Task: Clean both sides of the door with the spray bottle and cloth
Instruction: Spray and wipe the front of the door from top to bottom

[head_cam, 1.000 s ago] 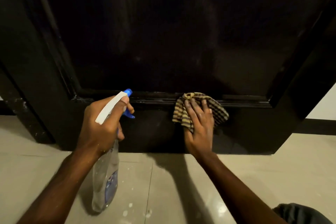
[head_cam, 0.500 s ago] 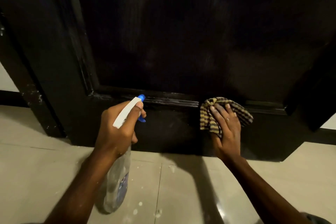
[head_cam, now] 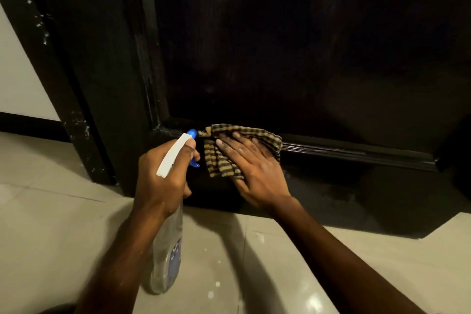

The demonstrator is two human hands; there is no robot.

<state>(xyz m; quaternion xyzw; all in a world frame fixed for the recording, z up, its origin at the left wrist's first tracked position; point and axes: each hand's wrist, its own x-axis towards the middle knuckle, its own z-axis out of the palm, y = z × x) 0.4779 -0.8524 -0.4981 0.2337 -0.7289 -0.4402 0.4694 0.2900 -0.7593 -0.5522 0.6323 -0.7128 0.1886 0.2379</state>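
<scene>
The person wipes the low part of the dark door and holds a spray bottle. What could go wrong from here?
1. The nozzle of the spray bottle sits very near the right hand on the cloth; a squeeze by the left hand may wet that hand, not the door.
2. Pale spots lie on the glossy floor; it may be slippery.

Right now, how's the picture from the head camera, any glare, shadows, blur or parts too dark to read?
Head view: the door is nearly black, little detail readable; a thin glare line runs along the moulding right of the cloth; both arms cast shadows on the pale floor, with a bright reflection bottom right; the left hand, right hand and spray bottle look sharp.
</scene>
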